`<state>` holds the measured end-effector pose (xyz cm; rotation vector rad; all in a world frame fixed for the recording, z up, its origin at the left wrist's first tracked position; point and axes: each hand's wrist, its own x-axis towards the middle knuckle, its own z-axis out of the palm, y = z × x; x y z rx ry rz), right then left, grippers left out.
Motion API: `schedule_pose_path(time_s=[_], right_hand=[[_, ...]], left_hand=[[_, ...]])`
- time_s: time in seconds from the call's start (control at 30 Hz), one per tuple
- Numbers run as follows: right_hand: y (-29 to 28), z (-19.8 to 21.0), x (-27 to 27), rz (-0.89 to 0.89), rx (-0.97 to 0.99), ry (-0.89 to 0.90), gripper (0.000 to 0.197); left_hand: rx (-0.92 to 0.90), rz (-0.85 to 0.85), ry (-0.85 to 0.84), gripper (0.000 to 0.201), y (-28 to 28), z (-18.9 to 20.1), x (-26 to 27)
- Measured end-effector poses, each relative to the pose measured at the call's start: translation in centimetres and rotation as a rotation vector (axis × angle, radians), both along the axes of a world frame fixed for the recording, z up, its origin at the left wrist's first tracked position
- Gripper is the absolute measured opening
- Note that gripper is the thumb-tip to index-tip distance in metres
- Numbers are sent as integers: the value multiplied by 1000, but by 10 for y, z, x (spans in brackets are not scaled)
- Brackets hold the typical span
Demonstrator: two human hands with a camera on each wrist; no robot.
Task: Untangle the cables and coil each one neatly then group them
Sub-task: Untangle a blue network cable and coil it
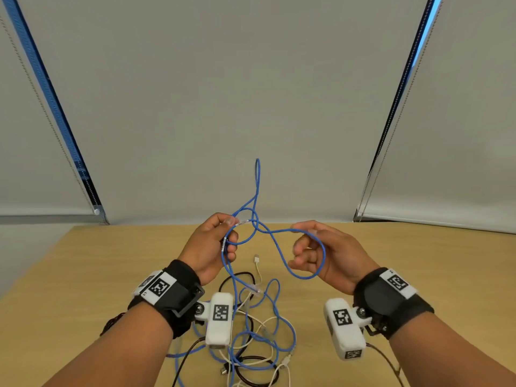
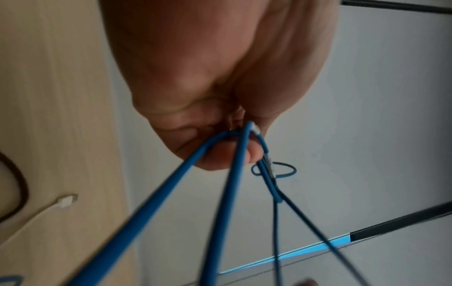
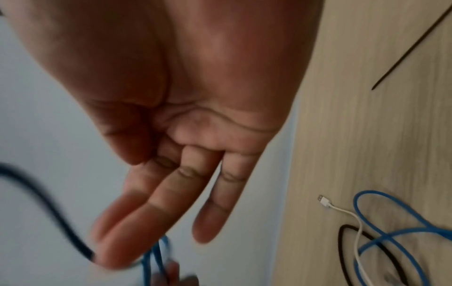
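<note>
Hands (image 1: 208, 244) (image 1: 321, 252) both gripping blue cable (image 1: 276, 247) | black cable (image 1: 243, 275), white cable (image 1: 258, 268) tangled below

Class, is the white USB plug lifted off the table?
No. The white USB plug lies flat on the wooden table, between the hands.

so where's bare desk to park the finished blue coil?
Bare wood on the table left of the left hand, and right of the right hand. Crowded: the tangle of blue, white and black cables between the wrists.
</note>
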<state>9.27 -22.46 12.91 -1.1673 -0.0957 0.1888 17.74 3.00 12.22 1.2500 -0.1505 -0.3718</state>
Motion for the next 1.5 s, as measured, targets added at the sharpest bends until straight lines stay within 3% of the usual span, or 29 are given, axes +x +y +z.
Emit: schedule_pose_path(time_s=[0.13,0.2,0.33,0.5,0.6,0.7,0.83,0.97,1.1,1.23,1.3,1.37,1.5], right_hand=[[37,4,3,-83,-448,-63,20],[48,5,5,-71,-516,-65,19],[37,5,7,-109,-361,-8,25],[-16,-3,16,-532,-80,140,25],[-38,-9,14,-648,-45,221,24],[-40,-17,9,-511,-232,293,28],[-20,-18,7,-385,-688,362,39],[-6,-5,11,-438,-949,139,43],[10,19,10,-517,-921,-147,31],[31,27,9,-203,-1048,-172,47],[38,23,10,-124,-1090,-183,29],[35,23,8,-161,-983,-173,20],[13,30,4,-345,-841,-90,25]], left_hand=[[26,-27,-35,14,-15,2,-6],[66,-37,-65,12,-20,2,-7],[82,36,-78,13,-12,-1,-2],[135,249,-63,14,17,-8,14],[118,310,-31,13,30,-14,19],[87,264,-2,10,30,-17,17],[31,144,-13,18,18,-13,11],[13,84,-40,21,11,-3,7],[51,50,-90,19,-1,2,-1],[31,-19,-96,13,-13,7,-10],[43,-32,-111,11,-17,9,-12],[94,38,-127,12,-15,10,-8],[305,255,-172,19,1,1,12]])
